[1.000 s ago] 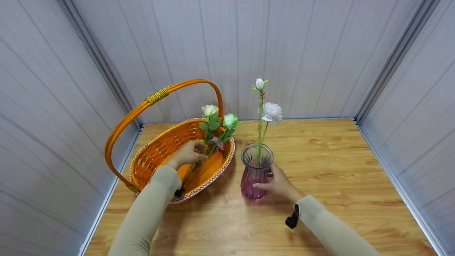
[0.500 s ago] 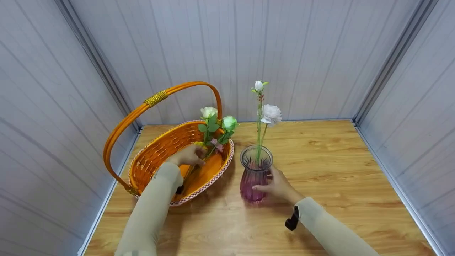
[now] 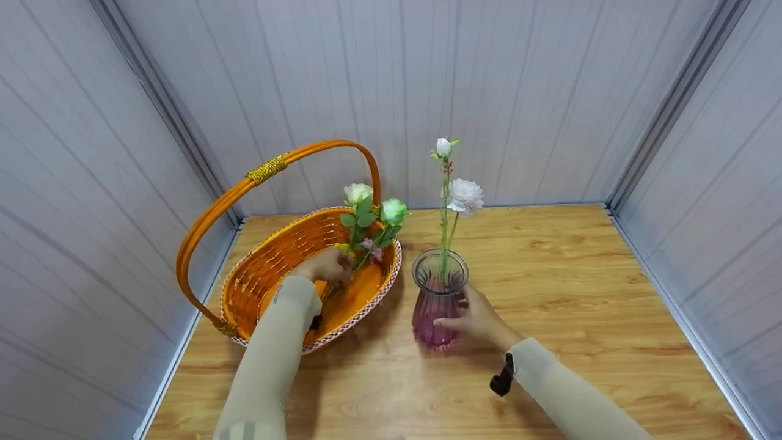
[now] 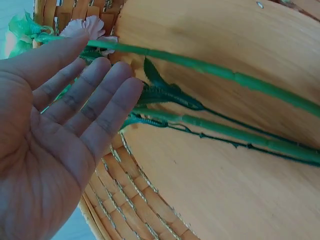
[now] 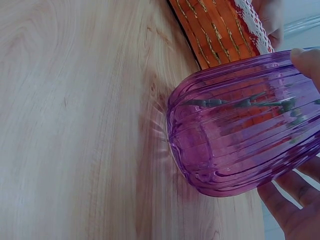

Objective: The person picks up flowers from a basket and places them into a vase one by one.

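My left hand (image 3: pixel 324 266) is down inside an orange woven basket (image 3: pixel 269 263), over artificial flower stems. In the left wrist view its fingers extend loosely, with the thumb next to a green stem (image 4: pixel 200 65) and a gap between thumb and fingers. A cream rose (image 3: pixel 357 193), a pale green rose (image 3: pixel 394 211) and a small pink flower (image 3: pixel 371 249) lean at the basket's right end. With thumb and fingers around its side, my right hand (image 3: pixel 479 318) holds an upright purple glass vase (image 3: pixel 435 318). A white bud (image 3: pixel 443 146) and a full white flower (image 3: pixel 466 197) stand in it.
The basket's tall arched handle (image 3: pixel 214 211) rises over its left and back. Both basket and vase stand on a wood-grain table (image 3: pixel 580 287). Pale panelled walls (image 3: pixel 519 91) enclose the table at the back and sides.
The left hand has shifted slightly within the basket, and its forearm has swung to the right. The right hand keeps its hold on the vase, which stays in place.
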### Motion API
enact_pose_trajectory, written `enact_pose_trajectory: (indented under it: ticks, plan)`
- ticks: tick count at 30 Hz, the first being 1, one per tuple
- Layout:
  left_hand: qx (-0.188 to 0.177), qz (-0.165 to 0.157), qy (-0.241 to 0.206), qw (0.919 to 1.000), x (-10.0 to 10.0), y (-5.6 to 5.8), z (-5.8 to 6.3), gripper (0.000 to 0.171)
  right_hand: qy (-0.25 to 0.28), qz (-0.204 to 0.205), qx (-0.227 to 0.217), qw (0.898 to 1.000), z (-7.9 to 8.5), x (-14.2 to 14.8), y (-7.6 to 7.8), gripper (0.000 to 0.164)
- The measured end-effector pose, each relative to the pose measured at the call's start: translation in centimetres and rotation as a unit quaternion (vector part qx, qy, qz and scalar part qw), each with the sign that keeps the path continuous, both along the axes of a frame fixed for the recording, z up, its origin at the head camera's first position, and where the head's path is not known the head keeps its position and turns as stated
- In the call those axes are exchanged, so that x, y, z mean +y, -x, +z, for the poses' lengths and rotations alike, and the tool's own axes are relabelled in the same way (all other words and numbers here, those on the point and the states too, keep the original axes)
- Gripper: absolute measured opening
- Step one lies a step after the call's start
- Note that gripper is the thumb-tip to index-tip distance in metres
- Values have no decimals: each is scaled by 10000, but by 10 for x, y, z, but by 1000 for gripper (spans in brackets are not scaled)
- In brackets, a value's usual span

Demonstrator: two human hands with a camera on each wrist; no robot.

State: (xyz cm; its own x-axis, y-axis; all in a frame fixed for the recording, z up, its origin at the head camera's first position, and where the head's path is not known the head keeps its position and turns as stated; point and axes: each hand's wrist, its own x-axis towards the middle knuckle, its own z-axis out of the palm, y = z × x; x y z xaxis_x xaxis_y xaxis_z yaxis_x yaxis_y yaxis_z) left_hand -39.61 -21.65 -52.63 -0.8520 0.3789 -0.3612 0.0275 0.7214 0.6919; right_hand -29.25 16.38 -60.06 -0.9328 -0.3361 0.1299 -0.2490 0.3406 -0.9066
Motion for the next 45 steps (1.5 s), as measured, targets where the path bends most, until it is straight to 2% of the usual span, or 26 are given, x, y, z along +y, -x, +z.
enact_pose_trajectory:
  ticks: [5, 14, 23, 34, 41, 45]
  plan:
    - [-231, -65, -65, 9997, 6, 1, -3, 55, -30, 12, -19, 10000, 2, -2, -1, 94]
    - [271, -273, 118, 9992, 11, 0, -6, 40, -37, -10, -55, 10000, 4, -3, -1, 93]
    - [336, -183, -202, 9991, 12, -3, -6, 29, -42, -11, 51, 10000, 2, -3, 0, 90]
    - [485, -96, -316, 9983, 9, -6, 3, 19, -30, -149, -88, 9998, 4, -3, -2, 95]
    - [714, -95, -310, 9969, 9, -7, 14, 17, 92, -94, -57, 9999, 3, -2, -3, 99]
    - [699, -90, -427, 9966, 10, -6, 22, 13, 113, 14, 58, 9999, 3, -2, -2, 94]
